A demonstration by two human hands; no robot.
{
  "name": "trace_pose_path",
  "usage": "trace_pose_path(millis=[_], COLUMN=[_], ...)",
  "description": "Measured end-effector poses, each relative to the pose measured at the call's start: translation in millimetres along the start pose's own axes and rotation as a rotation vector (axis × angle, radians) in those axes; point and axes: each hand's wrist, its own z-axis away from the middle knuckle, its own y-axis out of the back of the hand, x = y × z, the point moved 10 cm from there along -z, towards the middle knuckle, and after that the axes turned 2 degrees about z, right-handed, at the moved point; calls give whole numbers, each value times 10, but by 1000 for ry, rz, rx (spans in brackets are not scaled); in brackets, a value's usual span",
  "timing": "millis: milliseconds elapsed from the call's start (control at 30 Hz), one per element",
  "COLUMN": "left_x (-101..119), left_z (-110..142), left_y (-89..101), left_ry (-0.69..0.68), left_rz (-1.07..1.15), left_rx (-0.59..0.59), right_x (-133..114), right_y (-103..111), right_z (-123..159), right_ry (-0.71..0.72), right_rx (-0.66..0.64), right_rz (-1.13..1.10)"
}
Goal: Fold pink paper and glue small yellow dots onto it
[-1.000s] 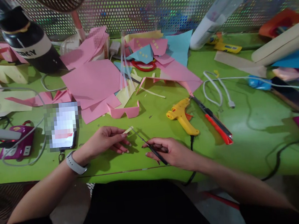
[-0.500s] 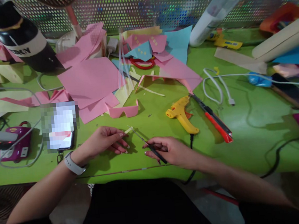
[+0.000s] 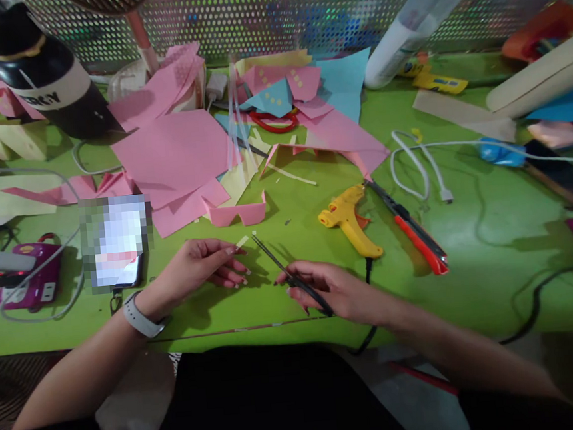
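Note:
Between the thumb and forefinger of my left hand (image 3: 209, 263) is pinched a narrow pale yellow paper strip (image 3: 241, 242). Black scissors (image 3: 292, 276) are in my right hand (image 3: 329, 286), their blades pointing up and left, close to the strip but apart from it. Just past the blade tips is a tiny yellow paper piece (image 3: 254, 232). Beyond my hands, a folded pink paper cutout shaped like glasses (image 3: 239, 214) stands on the green table (image 3: 200, 319).
A yellow glue gun (image 3: 350, 219) and a red-handled cutter-like tool (image 3: 413, 234) lie to the right. On the left are a phone (image 3: 121, 246) and a purple power strip (image 3: 28, 274). Pink sheets (image 3: 175, 154), a black bottle (image 3: 53, 75) and a white cable (image 3: 421, 176) lie farther back.
A small piece has come off the end of the yellow strip, which is now shorter. The scissors have pulled slightly right, away from the strip; my left hand has barely moved.

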Motion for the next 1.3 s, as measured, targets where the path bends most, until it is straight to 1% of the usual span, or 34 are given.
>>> trace_pose_path(millis=[200,367,567,800,1300], left_x=[35,-11,-17,-10,-44], left_z=[7,-5,2,11,-6], left_y=[-75,-150,-171,-211,-212], left_ry=[-40,-39,-45,-28,-18], left_rz=[3,16,7,13,-9], left_rx=[-29,-91,-120,-136,-136], right_x=[17,9,-6,9,42], right_y=[-26,-46,-47,-43,-43], right_z=[-1,-6,-3,-15,-28], right_ry=[-7,-4,-7,-2,-8], right_rx=[-3,-12,-11,-13,-10], right_rz=[64,46,27,18,9])
